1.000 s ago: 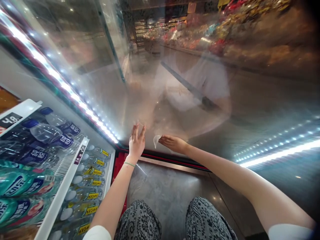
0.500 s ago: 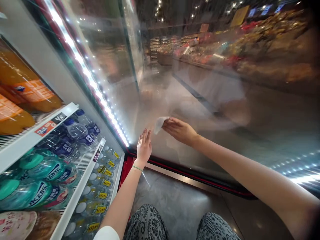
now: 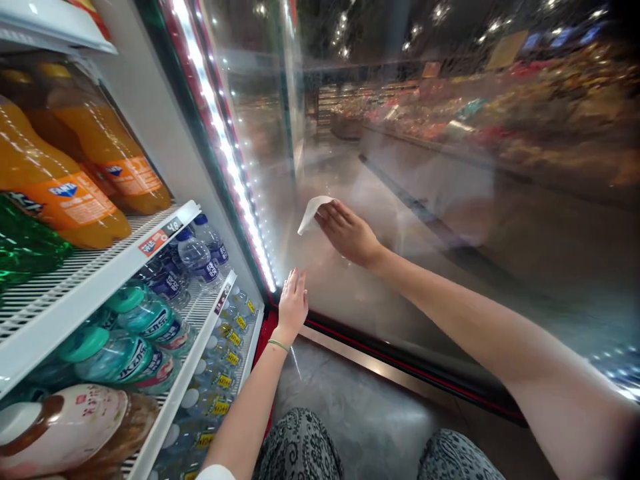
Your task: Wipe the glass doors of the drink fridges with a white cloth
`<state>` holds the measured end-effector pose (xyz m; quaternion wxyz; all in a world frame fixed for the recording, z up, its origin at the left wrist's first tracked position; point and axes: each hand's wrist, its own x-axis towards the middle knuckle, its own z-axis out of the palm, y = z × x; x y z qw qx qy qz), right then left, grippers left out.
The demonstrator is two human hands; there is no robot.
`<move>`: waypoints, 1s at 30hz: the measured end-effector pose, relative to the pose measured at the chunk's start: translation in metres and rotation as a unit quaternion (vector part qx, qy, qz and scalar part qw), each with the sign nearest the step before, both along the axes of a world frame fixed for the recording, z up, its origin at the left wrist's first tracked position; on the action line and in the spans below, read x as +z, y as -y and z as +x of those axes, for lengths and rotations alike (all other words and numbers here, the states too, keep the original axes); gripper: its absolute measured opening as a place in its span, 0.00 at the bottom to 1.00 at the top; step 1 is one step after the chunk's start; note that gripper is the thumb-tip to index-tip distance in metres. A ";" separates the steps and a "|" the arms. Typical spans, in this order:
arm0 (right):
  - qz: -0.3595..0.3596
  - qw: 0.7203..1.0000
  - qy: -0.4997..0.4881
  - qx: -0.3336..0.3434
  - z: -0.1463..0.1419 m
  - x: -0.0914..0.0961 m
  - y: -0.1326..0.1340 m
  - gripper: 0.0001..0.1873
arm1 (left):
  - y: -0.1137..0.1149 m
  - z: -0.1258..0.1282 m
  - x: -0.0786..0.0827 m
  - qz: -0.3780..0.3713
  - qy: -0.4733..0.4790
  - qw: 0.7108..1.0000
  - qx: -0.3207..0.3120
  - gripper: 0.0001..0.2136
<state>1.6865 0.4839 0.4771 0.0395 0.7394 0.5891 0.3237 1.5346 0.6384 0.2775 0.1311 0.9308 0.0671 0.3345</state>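
Note:
My right hand [image 3: 347, 230] is laid against the inside of the glass door [image 3: 425, 287], its fingers over a thin white wipe [image 3: 311, 212]. One end of the wipe sticks out past the fingertips and curls away from the hand. Lower and to the left, my left hand [image 3: 293, 303] has its fingers stretched out, near the door's lower hinge-side corner, with nothing in it. Whether its fingertips touch the glass I cannot tell. A green band circles that wrist.
Drink shelves fill the left side: orange soda bottles [image 3: 75, 193] on top, teal-capped bottles [image 3: 130, 353] below, small white-capped bottles [image 3: 220, 380] lowest. A bright LED strip [image 3: 225, 140] runs along the cooler's side. Grey floor [image 3: 350, 393] lies beneath the door's bottom frame.
My right hand has moved up the glass with the wipe, which shows more clearly now. My left hand stays near the lower corner. The view has turned left, showing more of the shelves.

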 end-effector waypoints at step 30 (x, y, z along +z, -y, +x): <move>-0.342 0.931 0.065 0.111 -0.007 -0.118 -0.025 0.29 | 0.016 -0.067 -0.051 -0.122 -0.037 0.990 0.065 0.25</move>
